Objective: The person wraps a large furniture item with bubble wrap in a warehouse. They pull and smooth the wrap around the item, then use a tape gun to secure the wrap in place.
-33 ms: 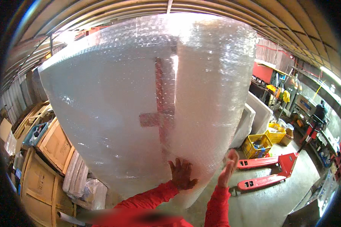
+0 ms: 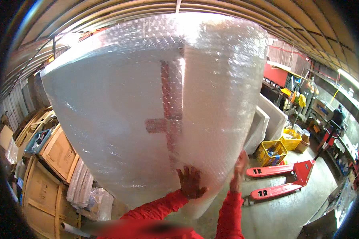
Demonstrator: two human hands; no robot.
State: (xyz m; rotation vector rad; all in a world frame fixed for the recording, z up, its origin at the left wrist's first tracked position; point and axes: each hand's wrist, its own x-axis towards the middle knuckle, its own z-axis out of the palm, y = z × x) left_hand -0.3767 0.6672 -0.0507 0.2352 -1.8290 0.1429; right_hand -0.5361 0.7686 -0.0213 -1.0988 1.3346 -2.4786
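A tall, boxy load wrapped in clear bubble wrap [image 2: 107, 103] fills the middle of the view. Beneath the wrap, strips of red tape [image 2: 169, 123] form a cross-like shape on a pale panel. My left hand [image 2: 191, 183] lies flat on the lower front of the wrap, fingers spread. At the load's lower right edge is my right hand [image 2: 237, 173], upright and seen side-on, slightly blurred. Its fingers are stretched and its palm faces the wrapped side; nothing shows in it. Whether it touches the wrap I cannot tell.
On the right floor stands a red pallet jack [image 2: 283, 179], forks toward me. Behind it are yellow crates [image 2: 271, 153] and white slabs [image 2: 257, 129] leaning near the load. Wooden crates [image 2: 60, 153] and rolled wrap [image 2: 81, 183] crowd the left. A cluttered workbench [image 2: 321, 109] lines the right wall.
My right hand has moved slightly up, closer to the load's right edge. My left hand stays on the wrap. The wrap's upper part and right edge have shifted slightly left.
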